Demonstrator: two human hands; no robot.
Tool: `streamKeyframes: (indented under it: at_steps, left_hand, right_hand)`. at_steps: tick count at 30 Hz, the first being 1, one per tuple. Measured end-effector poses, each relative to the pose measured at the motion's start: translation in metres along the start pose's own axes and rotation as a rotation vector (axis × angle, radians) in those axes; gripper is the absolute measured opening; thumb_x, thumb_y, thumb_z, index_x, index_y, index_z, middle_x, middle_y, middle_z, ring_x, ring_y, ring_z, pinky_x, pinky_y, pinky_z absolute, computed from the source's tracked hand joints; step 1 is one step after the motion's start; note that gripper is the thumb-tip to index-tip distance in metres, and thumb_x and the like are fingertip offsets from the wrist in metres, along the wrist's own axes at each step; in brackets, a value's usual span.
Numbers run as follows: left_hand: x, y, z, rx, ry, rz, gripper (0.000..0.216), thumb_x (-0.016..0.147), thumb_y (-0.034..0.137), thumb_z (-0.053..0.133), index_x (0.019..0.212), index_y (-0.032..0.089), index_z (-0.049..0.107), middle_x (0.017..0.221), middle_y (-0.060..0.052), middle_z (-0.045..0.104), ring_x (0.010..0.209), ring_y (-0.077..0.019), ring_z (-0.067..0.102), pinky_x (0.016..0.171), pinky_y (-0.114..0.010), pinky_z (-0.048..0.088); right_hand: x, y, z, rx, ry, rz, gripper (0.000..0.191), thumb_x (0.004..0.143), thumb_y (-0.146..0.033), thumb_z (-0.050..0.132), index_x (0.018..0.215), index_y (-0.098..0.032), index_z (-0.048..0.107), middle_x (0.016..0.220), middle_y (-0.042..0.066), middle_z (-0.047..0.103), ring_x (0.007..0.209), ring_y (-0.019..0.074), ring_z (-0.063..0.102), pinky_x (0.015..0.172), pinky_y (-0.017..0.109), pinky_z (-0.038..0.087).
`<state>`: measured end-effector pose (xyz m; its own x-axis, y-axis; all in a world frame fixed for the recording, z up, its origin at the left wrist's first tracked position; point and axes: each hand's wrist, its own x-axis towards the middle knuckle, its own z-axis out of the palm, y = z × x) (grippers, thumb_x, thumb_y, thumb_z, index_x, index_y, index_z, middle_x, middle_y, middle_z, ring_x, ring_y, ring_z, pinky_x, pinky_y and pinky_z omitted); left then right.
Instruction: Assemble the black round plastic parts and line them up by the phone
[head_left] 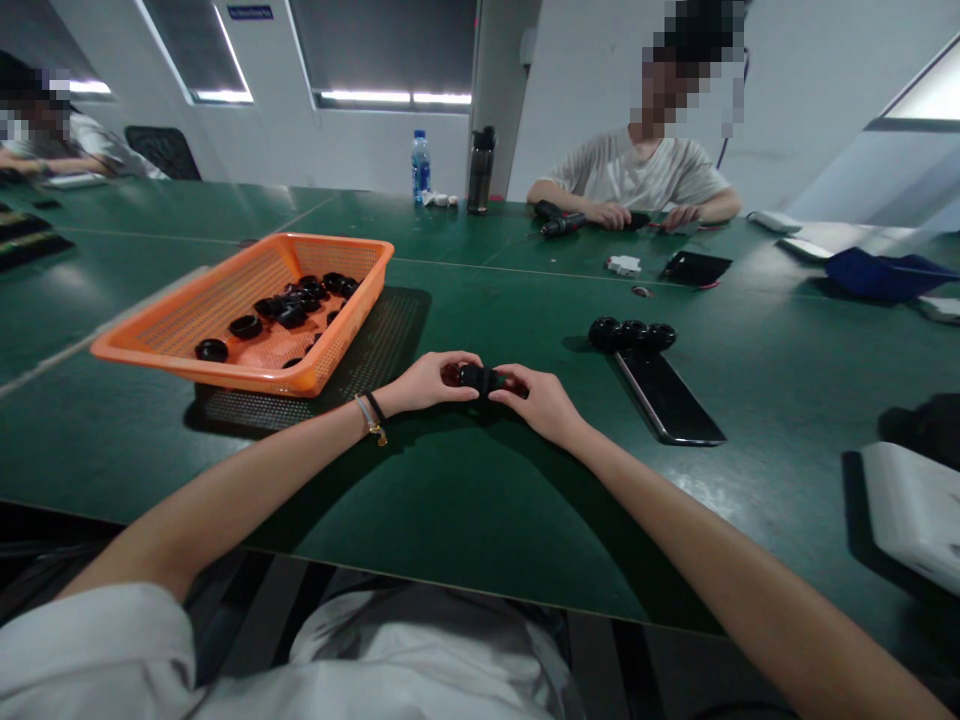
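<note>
The room has a pale wall (pixel 360 150) with shaded windows behind a long green table (pixel 480 520). By its far edge sit two people, one off to the left (pixel 97 140), one across to the right (pixel 637 165); a water bottle (pixel 421 165) and a dark flask (pixel 481 170) stand between them near that edge. On the table's left side, an orange basket (pixel 202 376) holds loose black pieces (pixel 292 305), its near right corner toward the hands. Right of the hands lies a phone (pixel 670 397), slanting toward the near edge, with a row of black rings (pixel 634 333) at its far end.

The left hand (pixel 435 380) and right hand (pixel 540 397) meet midway between basket and phone, well in from the near edge. Between their fingertips is a small black part (pixel 472 377), its long axis running left to right, roughly parallel to that edge. Each hand pinches one end, fingers and thumb only slightly parted around it; neither hand is clearly nearer. Whether the part touches the tabletop, I cannot tell.
</note>
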<state>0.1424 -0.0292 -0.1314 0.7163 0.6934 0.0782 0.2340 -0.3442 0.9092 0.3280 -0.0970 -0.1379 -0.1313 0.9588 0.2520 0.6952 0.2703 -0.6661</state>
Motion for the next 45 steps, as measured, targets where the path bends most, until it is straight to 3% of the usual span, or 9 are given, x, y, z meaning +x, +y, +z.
streamKeyframes:
  at_steps: [17, 24, 29, 45]
  left_hand:
    - [0.0002, -0.001, 0.0009, -0.023, -0.001, -0.005, 0.045, 0.061, 0.023, 0.069, 0.103, 0.012, 0.056, 0.088, -0.004, 0.062, 0.076, -0.0123, 0.057, 0.074, -0.027, 0.046]
    - [-0.0002, 0.0, -0.0001, -0.013, -0.003, -0.01, 0.046, 0.061, 0.026, 0.069, 0.103, 0.012, 0.056, 0.087, -0.003, 0.061, 0.076, -0.0124, 0.057, 0.074, -0.026, 0.046]
    - [-0.0002, 0.0008, -0.0008, 0.017, 0.0, -0.003, 0.045, 0.061, 0.027, 0.069, 0.102, 0.013, 0.057, 0.083, -0.001, 0.061, 0.074, -0.012, 0.056, 0.071, -0.025, 0.046]
    - [-0.0006, 0.0012, 0.0002, 0.03, -0.001, -0.008, 0.045, 0.062, 0.027, 0.068, 0.103, 0.013, 0.056, 0.084, -0.002, 0.061, 0.074, -0.0123, 0.057, 0.072, -0.026, 0.046]
  right_hand:
    - [0.0012, -0.0014, 0.0006, -0.057, -0.012, 0.018, 0.026, 0.076, -0.028, 0.059, 0.098, -0.015, 0.063, 0.066, 0.0, 0.062, 0.057, 0.0129, 0.054, 0.057, 0.026, 0.04]
    - [0.0006, -0.0016, 0.0005, -0.059, 0.046, -0.033, 0.026, 0.073, -0.028, 0.061, 0.097, -0.018, 0.064, 0.086, 0.005, 0.067, 0.063, 0.0145, 0.057, 0.061, 0.029, 0.045]
    - [-0.0016, -0.0036, -0.0003, 0.029, 0.043, -0.039, 0.037, 0.068, -0.021, 0.065, 0.104, -0.021, 0.058, 0.078, 0.001, 0.067, 0.066, 0.0151, 0.06, 0.063, 0.029, 0.047]
    - [-0.0003, -0.0029, 0.0003, 0.007, 0.03, -0.019, 0.027, 0.07, -0.02, 0.064, 0.097, -0.02, 0.059, 0.074, 0.0, 0.067, 0.064, 0.0146, 0.06, 0.063, 0.029, 0.047]
